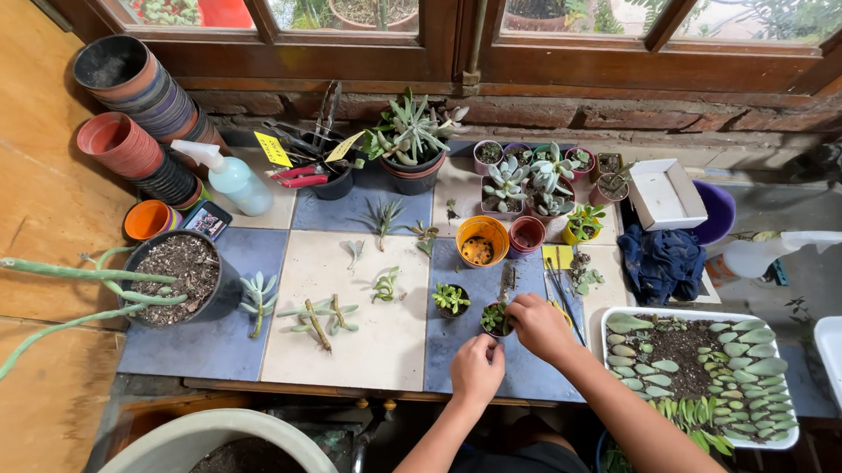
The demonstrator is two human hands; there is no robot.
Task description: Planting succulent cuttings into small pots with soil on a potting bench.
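Observation:
My right hand [539, 324] rests on a tiny pot with a green succulent [494, 317], fingers closed on its rim on the blue tile. Just below it, my left hand [477, 367] is curled near the counter's front edge; its fingers are pinched, and I cannot tell what they hold. Another small potted succulent [450, 299] stands to the left. Loose succulent cuttings [321, 316] lie on the white tile further left.
A white tray [778, 437] of soil and leaf cuttings sits at the right. An orange pot [482, 240], several small potted succulents [542, 186], a spray bottle [231, 177], stacked pots [140, 97], a large black pot [182, 275] and a blue cloth [661, 259] crowd the tiled counter.

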